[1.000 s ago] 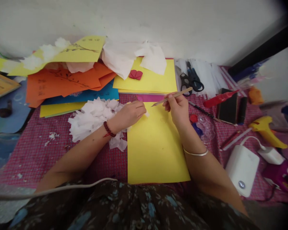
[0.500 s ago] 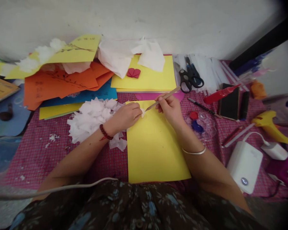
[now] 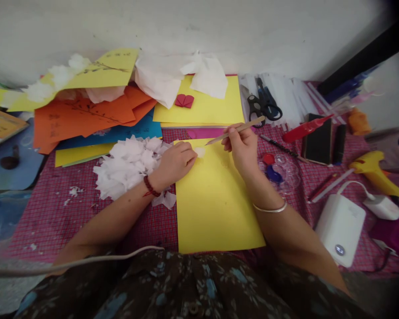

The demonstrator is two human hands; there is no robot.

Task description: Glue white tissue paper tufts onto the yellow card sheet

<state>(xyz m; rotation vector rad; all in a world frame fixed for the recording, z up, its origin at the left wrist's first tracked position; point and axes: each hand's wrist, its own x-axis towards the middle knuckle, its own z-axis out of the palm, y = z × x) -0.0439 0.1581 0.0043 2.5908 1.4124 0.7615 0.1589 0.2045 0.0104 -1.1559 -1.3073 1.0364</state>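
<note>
Wooden stick and right hand have shifted toward two o'clock over the last half second, so the tip no longer meets the small white piece and more of that piece shows. To me this reads as a gap between touches, with the piece left on the paper for now. My right hand grips the stick like a pen. My left hand has its fingers drawn together at the piece's edge; the view is too soft to tell whether they pinch it or only rest beside it. The piece sits at eleven o'clock on the yellow sheet. Farther out, a white tissue pile lies at ten o'clock, a red folded heart at twelve, dark-handled scissors at one and a clear palette at two.
</note>
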